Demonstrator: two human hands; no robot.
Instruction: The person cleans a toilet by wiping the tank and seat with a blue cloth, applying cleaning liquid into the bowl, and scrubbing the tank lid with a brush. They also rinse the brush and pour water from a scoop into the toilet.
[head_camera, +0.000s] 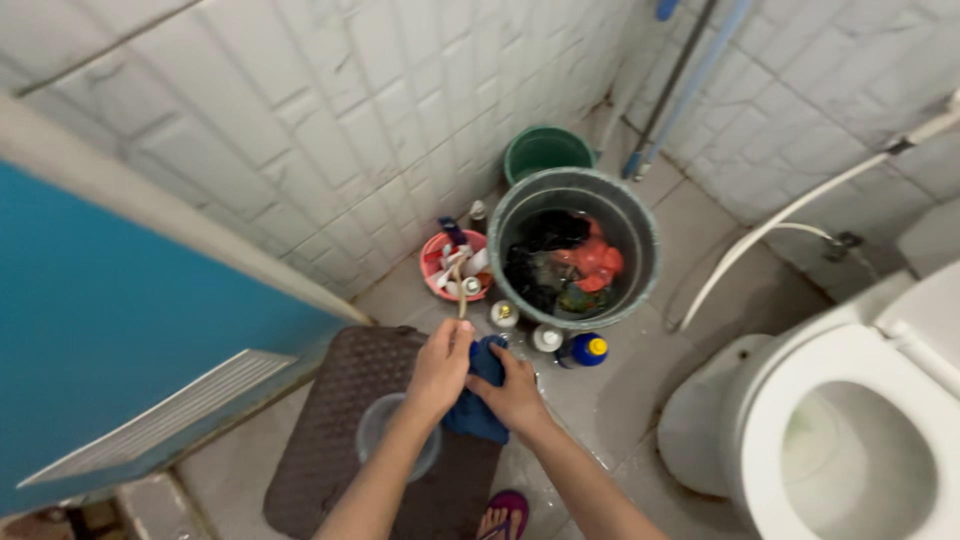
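Both hands hold a wet dark blue cloth (478, 405) above a dark rubber floor mat (340, 430). My left hand (440, 365) grips its upper left part. My right hand (515, 392) clasps it from the right. The cloth hangs over a small clear bowl (378, 430) that stands on the mat. Just beyond the hands stands a large grey bucket (640, 245) holding soaked dark and red laundry (570, 262) in water.
A green bucket (545, 150) sits behind the grey one. A small pink basin (435, 275) of bottles stands by the tiled wall, with more bottles (580, 350) in front of the bucket. A white toilet (850, 430) and hose (760, 240) are at right, a blue door (110, 330) at left.
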